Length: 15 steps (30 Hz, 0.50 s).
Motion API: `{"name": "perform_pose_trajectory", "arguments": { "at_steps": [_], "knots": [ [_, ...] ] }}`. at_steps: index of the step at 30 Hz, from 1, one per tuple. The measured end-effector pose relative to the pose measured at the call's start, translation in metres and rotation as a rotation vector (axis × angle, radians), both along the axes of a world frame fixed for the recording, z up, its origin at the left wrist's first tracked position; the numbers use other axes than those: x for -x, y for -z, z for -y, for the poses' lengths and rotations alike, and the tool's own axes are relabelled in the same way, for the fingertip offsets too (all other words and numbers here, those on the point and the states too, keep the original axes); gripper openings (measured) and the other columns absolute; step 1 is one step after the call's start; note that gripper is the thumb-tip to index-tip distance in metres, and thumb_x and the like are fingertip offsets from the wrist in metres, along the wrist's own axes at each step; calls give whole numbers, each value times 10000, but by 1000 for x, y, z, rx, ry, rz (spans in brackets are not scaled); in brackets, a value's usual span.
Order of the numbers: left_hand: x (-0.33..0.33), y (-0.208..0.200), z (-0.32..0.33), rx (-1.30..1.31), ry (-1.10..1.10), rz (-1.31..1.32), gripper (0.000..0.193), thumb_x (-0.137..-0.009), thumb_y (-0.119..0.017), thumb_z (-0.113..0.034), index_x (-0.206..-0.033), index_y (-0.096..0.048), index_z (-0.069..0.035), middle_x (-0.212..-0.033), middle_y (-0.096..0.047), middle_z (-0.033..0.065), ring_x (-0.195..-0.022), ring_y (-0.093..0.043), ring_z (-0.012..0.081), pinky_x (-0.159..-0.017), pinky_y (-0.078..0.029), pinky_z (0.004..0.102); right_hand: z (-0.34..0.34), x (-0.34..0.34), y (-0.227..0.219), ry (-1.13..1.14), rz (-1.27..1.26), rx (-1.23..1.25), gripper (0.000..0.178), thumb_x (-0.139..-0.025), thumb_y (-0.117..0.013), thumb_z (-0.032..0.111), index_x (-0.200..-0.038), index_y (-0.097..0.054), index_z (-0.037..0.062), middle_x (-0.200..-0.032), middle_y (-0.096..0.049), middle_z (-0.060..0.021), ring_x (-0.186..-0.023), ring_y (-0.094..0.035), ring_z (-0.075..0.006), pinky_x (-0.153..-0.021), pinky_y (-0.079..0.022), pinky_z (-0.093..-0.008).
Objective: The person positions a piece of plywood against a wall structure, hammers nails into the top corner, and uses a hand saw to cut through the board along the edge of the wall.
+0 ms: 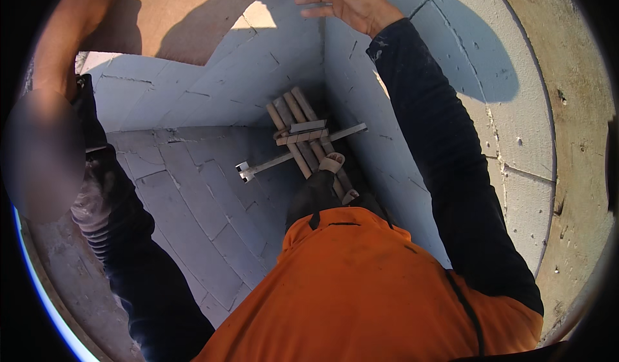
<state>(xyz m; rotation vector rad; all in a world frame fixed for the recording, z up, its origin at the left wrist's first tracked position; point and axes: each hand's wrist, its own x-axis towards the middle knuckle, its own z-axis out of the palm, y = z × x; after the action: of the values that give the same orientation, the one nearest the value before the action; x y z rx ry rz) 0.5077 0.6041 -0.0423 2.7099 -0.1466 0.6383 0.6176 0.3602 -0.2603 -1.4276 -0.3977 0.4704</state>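
Note:
My right hand (348, 0) is raised at the top of the view, fingers spread and nothing in them. It is close to the pale block wall (380, 84); I cannot tell whether it touches. A flat tan board (177, 13) with shadows across it occupies the upper left. Beside the board's left edge rises a bare forearm (58, 52); whose it is remains unclear. My left arm, in a dark sleeve (142, 278), reaches up the left side to a blurred patch. The fingers of my left hand cannot be made out.
Pale block walls enclose the space. Below, my sandalled foot (332, 162) stands on several wooden battens (300, 104), crossed by a long pale bar (274, 162) and short pieces (300, 138). A weathered wooden plank (580, 168) runs along the right edge.

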Motion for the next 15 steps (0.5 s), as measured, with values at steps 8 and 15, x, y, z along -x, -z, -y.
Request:
{"name": "perform_pose_trajectory", "arguments": {
  "at_steps": [8,15],
  "knots": [
    [105,221,-11,-94,-58,-366,193,-974,-693,-188,-1106,-628,-64,-968,-727,201,-896,-699,440,-764,-530,488,176,279,164,211,-844,284,602,-1066,-561,517,-1474,-522,76,-1220,-653,-99,-1076,-642,-214,-939,-570,-397],
    [148,433,93,-81,424,-781,176,-948,-690,-212,-992,-610,-61,-878,-724,185,-836,-721,375,-766,-562,455,300,507,154,386,-888,388,694,-1039,-517,622,-1518,-514,120,-1419,-601,-171,-1232,-641,-298,-1002,-586,-485]
  ]
}}
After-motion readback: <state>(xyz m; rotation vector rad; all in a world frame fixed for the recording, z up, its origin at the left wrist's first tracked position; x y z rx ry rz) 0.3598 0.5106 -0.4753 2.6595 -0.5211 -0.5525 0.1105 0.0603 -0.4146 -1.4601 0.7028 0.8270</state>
